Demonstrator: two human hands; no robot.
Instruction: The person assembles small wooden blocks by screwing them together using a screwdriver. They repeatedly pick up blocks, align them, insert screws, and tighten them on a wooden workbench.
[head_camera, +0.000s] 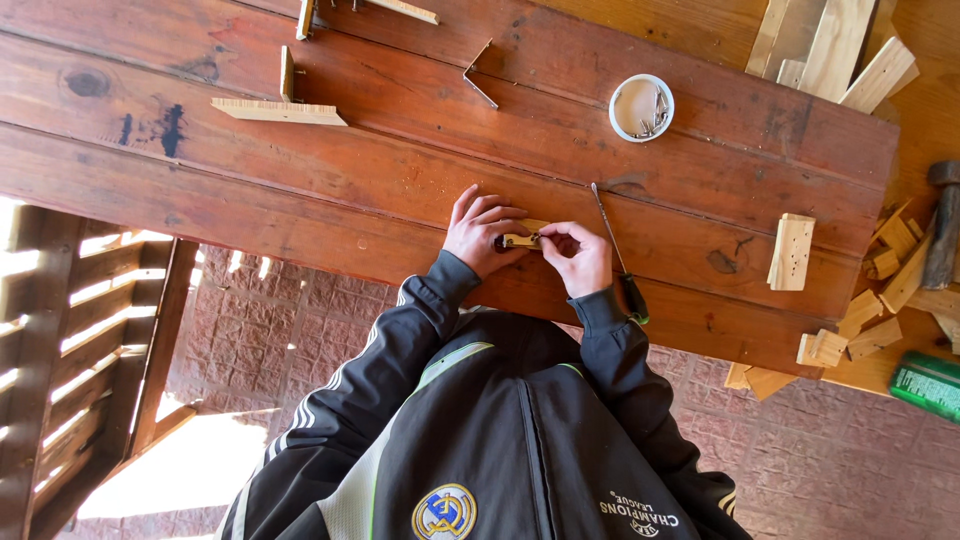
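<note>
1. The left hand (478, 232) lies near the front edge of the reddish-brown plank tabletop (350, 180), fingers pressed together over one end of a small pale wooden block (524, 238)
2. The right hand (581, 257) meets it from the other side, fingertips pinching that block's other end
3. The block is short, light tan, lying flat between both hands, partly hidden by the fingers
4. A slim screwdriver with a dark green handle (620, 255) lies just beside the right hand; a round white cup of screws (641, 107) sits toward the back edge

Outdoor woodworking spot: plank workbench (300, 190), wood offcuts (880, 300), screwdriver (618, 250).
</note>
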